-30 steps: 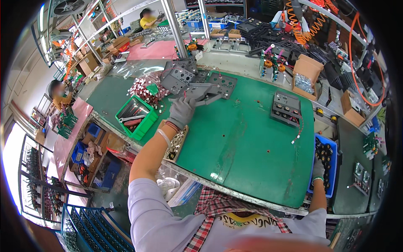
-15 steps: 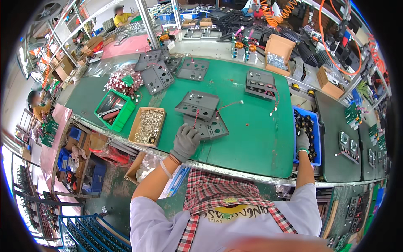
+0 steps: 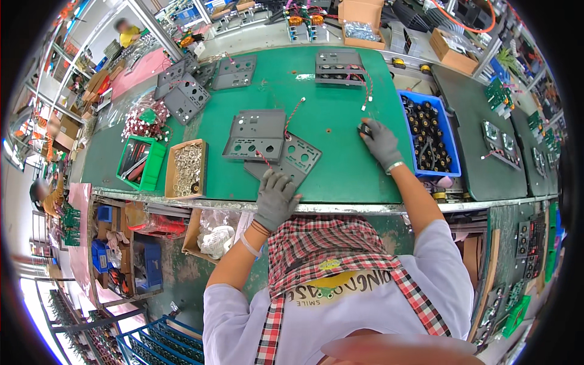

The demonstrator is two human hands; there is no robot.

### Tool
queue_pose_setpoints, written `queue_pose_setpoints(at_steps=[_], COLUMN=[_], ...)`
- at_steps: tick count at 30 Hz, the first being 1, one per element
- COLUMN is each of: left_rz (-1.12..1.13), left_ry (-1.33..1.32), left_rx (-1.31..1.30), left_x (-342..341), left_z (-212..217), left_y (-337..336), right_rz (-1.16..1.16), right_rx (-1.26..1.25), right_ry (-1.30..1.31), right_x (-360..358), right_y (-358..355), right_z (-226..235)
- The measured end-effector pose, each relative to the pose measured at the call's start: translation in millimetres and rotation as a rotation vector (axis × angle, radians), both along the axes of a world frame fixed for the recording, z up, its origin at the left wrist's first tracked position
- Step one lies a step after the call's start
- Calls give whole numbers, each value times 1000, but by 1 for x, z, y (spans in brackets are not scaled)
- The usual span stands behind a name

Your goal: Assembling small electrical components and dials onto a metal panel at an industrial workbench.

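My right hand (image 3: pixel 380 141), in a grey glove, rests on the green table (image 3: pixel 340 164) with its fingers curled around a small black part (image 3: pixel 364 129), pinching it against the mat just left of the blue bin (image 3: pixel 447 159) full of similar black parts. My left hand (image 3: pixel 275 199), also gloved, lies flat and open at the near edge of the table, its fingertips pressing on the lower corner of a grey metal plate (image 3: pixel 298 159) with round holes; it holds nothing. That plate lies partly under a second grey plate (image 3: pixel 255 135), bent up along its edges, with a thin red-and-white wire (image 3: pixel 294 113) running off it. Further left sit a cardboard box of small metal rings (image 3: pixel 187 168) and a green tray (image 3: pixel 142 163). Beyond them lie more grey plates (image 3: pixel 187 97), and at the far side of the table another plate (image 3: pixel 339 66) already carries black parts.
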State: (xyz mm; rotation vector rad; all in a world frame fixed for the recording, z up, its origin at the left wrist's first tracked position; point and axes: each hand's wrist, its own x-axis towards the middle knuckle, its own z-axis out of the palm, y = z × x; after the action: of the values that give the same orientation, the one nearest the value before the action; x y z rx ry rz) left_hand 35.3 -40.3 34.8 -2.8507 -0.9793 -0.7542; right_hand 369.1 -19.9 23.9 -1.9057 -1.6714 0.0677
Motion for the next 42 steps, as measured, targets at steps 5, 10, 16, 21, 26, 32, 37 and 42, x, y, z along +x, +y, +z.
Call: queue_pose_setpoints(at_steps=[5, 10, 16, 21, 26, 32, 37, 42], left_rz=[133, 351, 567, 545, 296, -62, -283, -248], left_ry=[-102, 286, 731, 393, 277, 190, 136, 53], left_rx=[66, 82, -6, 191, -234, -27, -112, -257], left_x=[4, 16, -7, -15, 46, 50, 11, -1], left_z=[37, 37, 33, 34, 23, -12, 3, 22], left_y=[26, 68, 121, 102, 31, 5, -2, 12], right_rz=[-11, 4, 9, 56, 28, 351, 569, 651], right_rx=[-20, 249, 319, 359, 427, 328, 171, 128], right_ry=[-203, -275, -165, -167, -5, 1882, 1912, 1815], right_x=[-2, -4, -9, -6, -11, -40, -47, -59], right_y=[11, 0, -5, -6, -13, -47, -72, -81], right_z=[-11, -15, -10, -7, -3, 43, 74, 79])
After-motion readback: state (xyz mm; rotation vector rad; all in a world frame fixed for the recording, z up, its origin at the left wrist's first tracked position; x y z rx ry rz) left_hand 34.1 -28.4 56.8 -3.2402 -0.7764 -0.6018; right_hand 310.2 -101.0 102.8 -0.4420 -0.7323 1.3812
